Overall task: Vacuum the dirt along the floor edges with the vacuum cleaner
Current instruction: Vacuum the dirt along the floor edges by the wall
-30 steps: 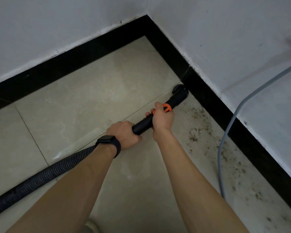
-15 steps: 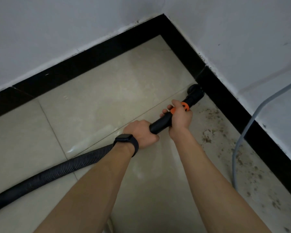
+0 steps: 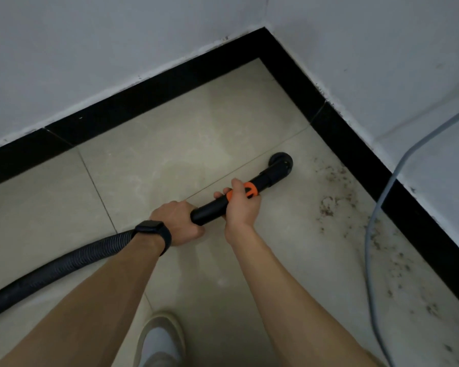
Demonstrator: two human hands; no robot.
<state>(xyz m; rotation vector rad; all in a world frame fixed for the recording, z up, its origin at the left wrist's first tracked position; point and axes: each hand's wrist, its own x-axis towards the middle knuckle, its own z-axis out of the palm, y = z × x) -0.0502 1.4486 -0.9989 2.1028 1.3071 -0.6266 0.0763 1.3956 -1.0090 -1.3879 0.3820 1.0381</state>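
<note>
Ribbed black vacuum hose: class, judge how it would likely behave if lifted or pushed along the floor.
The ribbed hose curves across the tiles, so it probably flexes and sags when lifted. Pushed, it would likely buckle sideways rather than slide straight.

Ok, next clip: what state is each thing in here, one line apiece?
left hand: grips the black tube at its rear end.
right hand: grips the tube at the orange collar.
nozzle: down on the floor, apart from the skirting.
dirt: scattered along the right skirting, not yet picked up.
hose: trails off to the left.
grey cable: lies on the floor through the dirt.
</note>
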